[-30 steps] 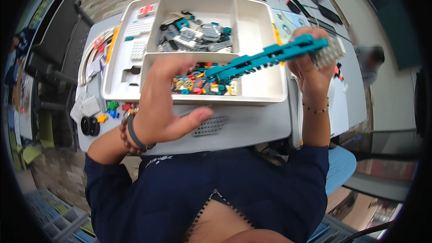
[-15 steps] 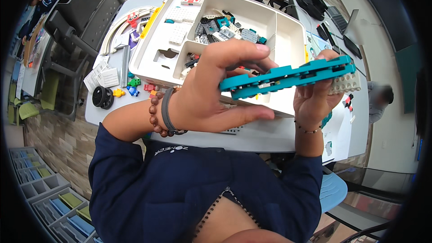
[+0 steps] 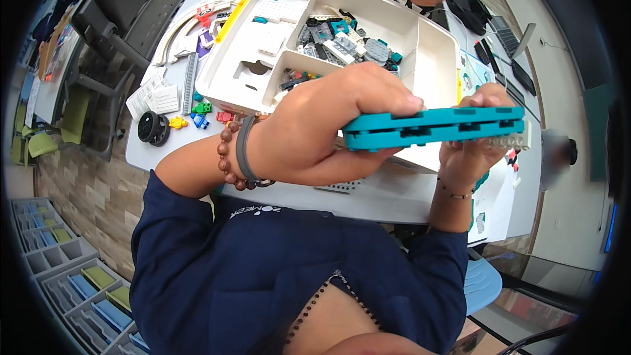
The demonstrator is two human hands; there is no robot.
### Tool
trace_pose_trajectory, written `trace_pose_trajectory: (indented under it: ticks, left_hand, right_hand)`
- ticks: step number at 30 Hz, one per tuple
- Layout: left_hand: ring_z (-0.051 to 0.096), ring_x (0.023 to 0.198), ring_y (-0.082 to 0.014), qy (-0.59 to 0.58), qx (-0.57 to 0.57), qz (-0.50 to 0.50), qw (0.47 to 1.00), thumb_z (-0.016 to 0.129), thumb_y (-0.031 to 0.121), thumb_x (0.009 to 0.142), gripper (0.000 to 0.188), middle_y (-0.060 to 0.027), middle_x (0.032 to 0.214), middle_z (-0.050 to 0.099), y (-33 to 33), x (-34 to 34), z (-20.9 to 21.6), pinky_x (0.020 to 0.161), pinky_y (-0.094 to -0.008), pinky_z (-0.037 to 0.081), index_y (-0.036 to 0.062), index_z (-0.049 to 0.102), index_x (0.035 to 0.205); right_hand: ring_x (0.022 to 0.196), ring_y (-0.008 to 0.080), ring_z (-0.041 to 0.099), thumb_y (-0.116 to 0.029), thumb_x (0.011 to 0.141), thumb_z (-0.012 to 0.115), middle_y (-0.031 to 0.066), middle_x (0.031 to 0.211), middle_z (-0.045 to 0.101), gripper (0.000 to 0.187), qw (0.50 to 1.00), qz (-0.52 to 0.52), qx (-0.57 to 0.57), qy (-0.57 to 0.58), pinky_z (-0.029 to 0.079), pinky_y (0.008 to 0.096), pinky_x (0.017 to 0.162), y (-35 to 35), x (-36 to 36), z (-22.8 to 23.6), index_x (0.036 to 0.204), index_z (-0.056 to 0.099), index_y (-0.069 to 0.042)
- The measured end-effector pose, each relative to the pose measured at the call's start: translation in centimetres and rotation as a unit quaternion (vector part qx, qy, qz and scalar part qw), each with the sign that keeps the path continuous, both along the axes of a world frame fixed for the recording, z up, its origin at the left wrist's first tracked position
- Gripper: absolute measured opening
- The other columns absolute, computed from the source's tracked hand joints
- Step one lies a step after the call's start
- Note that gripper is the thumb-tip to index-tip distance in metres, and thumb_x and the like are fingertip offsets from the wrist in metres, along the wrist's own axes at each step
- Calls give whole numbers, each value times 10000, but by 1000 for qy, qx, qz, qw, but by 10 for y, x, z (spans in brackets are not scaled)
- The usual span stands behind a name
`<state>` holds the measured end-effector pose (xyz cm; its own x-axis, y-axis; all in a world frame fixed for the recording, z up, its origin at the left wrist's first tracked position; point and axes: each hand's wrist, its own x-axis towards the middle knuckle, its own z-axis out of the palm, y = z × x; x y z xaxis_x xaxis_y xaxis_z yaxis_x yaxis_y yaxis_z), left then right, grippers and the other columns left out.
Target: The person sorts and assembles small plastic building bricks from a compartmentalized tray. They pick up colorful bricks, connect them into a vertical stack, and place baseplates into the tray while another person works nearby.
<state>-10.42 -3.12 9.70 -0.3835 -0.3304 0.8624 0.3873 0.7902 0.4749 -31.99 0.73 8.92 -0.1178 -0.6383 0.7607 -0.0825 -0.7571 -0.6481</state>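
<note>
White printed leaflets (image 3: 154,97) lie on the surface, left of the tray. A white sticker sheet (image 3: 477,222) lies near right.

Teal brick assembly (image 3: 434,127): long flat beam, studded side edges showing, lying roughly horizontal, being held up in the air above the white sorting tray's near edge. Pale translucent-grey piece (image 3: 509,142) sitting under its right end, touching it.

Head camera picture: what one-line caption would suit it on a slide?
Both hands, left hand and right hand, hold a long teal brick assembly above a white sorting tray of small parts.
</note>
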Motion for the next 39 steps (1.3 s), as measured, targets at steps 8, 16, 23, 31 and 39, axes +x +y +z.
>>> trace_pose_trajectory:
  ticks: [8,16,23,31,39]
  left_hand:
    - [580,996,-320,-39,-10,-28,999,684,-17,693,513,-155,1084,572,-3,8,-3,833,-392,480,8,502,1172]
    - [578,1026,-366,-88,-19,-54,994,673,4,731,517,-225,1100,568,-7,16,-2,875,-438,473,-3,490,1214]
    - [597,1012,-345,-67,8,-41,997,747,250,741,563,-212,1091,589,-2,16,-2,862,-424,490,0,505,1184]
    - [625,970,-330,-80,-34,21,996,685,381,760,571,-210,1059,615,1,22,2,811,-405,524,-8,522,1145]
    - [647,916,-326,-67,-97,68,991,659,406,777,555,-210,1016,633,-2,23,-1,754,-380,546,-29,546,1103]
  right_hand:
    - [754,125,552,-219,805,702,117,901,598,337,999,45,16,21,432,200,635,-1,-1,1,1001,482,-54]
    - [714,125,547,-231,836,664,101,857,592,284,998,27,0,51,438,207,618,-4,2,-1,969,469,-72]
    - [643,125,552,-221,869,621,100,818,588,225,999,52,4,-2,474,225,563,-6,5,-7,931,455,-81]
    - [698,164,590,-206,876,607,121,837,570,212,995,104,-1,1,536,286,651,-8,6,-14,938,447,-80]
    - [692,175,588,-216,889,580,121,814,576,186,995,99,20,-21,511,277,623,-10,5,-17,914,451,-85]
